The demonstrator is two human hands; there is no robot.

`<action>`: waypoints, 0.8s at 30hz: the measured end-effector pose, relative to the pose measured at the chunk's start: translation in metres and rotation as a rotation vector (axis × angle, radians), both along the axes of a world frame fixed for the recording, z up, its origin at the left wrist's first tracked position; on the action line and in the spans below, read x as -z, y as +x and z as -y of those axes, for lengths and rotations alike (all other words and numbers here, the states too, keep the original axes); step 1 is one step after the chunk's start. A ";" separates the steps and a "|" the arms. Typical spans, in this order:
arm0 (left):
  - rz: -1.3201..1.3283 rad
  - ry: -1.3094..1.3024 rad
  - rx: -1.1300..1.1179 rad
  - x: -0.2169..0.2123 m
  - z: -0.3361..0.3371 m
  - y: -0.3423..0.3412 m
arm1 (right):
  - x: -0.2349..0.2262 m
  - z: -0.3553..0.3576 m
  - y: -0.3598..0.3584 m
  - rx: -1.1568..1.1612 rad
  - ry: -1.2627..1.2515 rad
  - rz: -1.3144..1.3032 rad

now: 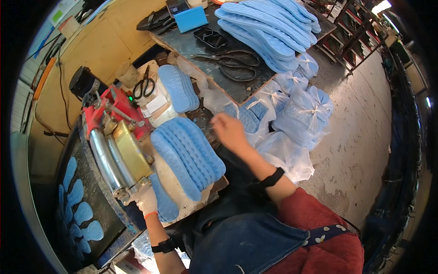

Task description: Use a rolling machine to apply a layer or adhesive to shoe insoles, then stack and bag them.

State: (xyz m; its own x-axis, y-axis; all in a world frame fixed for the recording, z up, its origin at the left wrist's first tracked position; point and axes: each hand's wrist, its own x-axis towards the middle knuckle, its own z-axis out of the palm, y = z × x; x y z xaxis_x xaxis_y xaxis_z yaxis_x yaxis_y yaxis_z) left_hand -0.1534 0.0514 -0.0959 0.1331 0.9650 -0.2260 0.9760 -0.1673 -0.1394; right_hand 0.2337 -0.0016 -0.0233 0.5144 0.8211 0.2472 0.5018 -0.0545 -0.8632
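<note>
My left hand (146,199), in a pale glove, is at the near end of two shiny metal rollers (106,160) on a red and brass-coloured machine (125,107). Its fingertips are hard to make out there. Close beside it a single blue insole (164,198) lies partly under a leaning row of blue quilted insoles (185,155). My bare right hand (228,131) hangs in the air to the right of that row. Its fingers are curled closed, and nothing sticks out of them. A smaller stack of blue insoles (177,88) lies beyond the row.
Black-handled scissors (144,86) lie behind the machine. Large shears (235,64), a blue holder (190,19) and a big insole pile (269,29) occupy the dark table. Clear bags of insoles (301,114) stand on the right. Loose insoles (83,212) lie left of the rollers.
</note>
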 end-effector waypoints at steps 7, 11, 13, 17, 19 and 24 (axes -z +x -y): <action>0.034 -0.176 -0.341 -0.017 -0.008 0.021 | 0.204 0.039 0.166 0.128 -0.428 0.068; 0.341 0.189 -0.365 0.022 -0.004 -0.028 | 0.250 0.001 0.191 0.181 -0.569 0.183; 0.493 0.234 -0.424 0.019 0.003 -0.036 | 0.258 -0.019 0.202 0.252 -0.687 0.244; 0.630 -0.001 -0.427 -0.004 -0.007 0.012 | 0.330 -0.004 0.274 0.257 -0.531 0.383; 0.779 -0.116 -0.481 -0.032 -0.009 0.065 | 0.330 0.001 0.288 0.286 -0.279 0.137; 0.605 0.143 -0.360 -0.046 0.005 0.031 | 0.240 -0.026 0.175 -0.006 -0.625 0.237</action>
